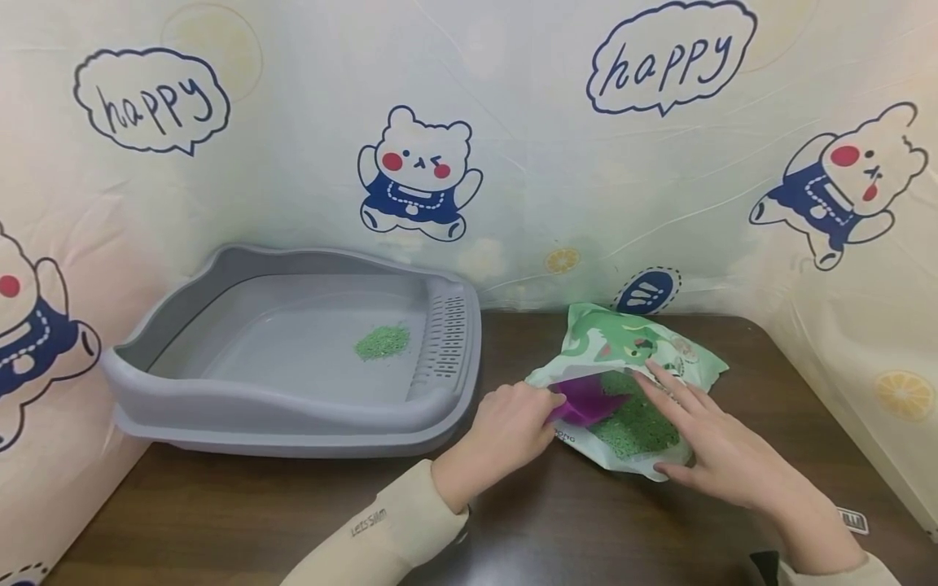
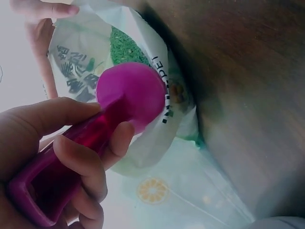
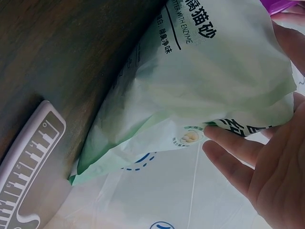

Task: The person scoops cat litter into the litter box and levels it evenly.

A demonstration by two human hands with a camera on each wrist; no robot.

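My left hand (image 1: pixel 513 427) grips the handle of a purple scoop (image 1: pixel 586 400). In the left wrist view the fingers curl round the hollow handle, and the rounded scoop head (image 2: pixel 133 90) is within the mouth of the bag. Green cat litter pellets (image 1: pixel 633 419) fill the opening of this pale green and white bag (image 3: pixel 228 71), which lies on its side on the table. Against the bag's right side rests my right hand (image 1: pixel 721 448), its fingers extended along the mouth and its thumb at the near edge. Whether litter lies in the scoop is hard to see.
Left of the bag stands a large grey litter tray (image 1: pixel 293 411) with a slotted strip; a small heap of green pellets (image 1: pixel 383 343) lies on its floor. A pale ruler-like piece (image 3: pixel 33 162) lies on the brown table (image 1: pixel 242 513) at right. A printed curtain (image 1: pixel 513 163) encloses the back and sides.
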